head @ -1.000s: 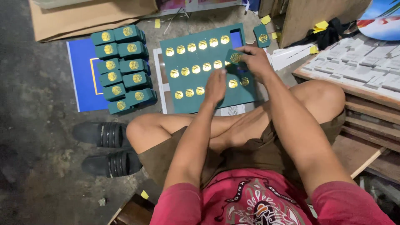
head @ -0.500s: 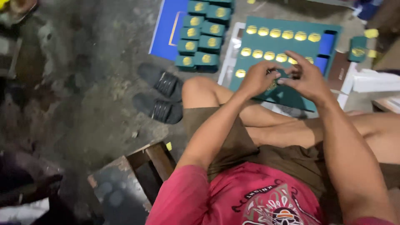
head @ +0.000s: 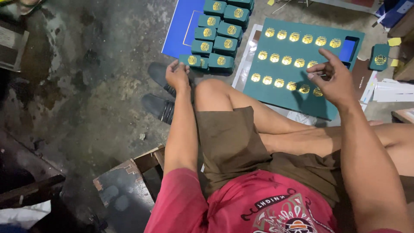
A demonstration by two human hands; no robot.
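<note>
I sit cross-legged on a concrete floor. My left hand (head: pixel 177 75) reaches to the near corner of a pile of small green pieces with gold emblems (head: pixel 221 29), its fingers closed on the edge of the nearest green piece (head: pixel 192 60). My right hand (head: pixel 333 77) hovers above a large green sheet (head: pixel 259 92) printed with three rows of gold emblems. Its fingers are spread and loosely curled, and nothing is in it. At the sheet's far right corner a rectangular cut-out (head: pixel 347 49) shows blue.
The pile lies on a blue board (head: pixel 183 26). Two black shoes (head: pixel 160 108) sit beside my left knee. A worn wooden box (head: pixel 125 190) stands at my left hip. One more green piece (head: pixel 380 56) and yellow paper scraps (head: pixel 394 42) lie at the right.
Both hands were together on the green sheet. My left hand has swung left to the pile, and my right hand has lifted off the sheet. The camera has turned left.
</note>
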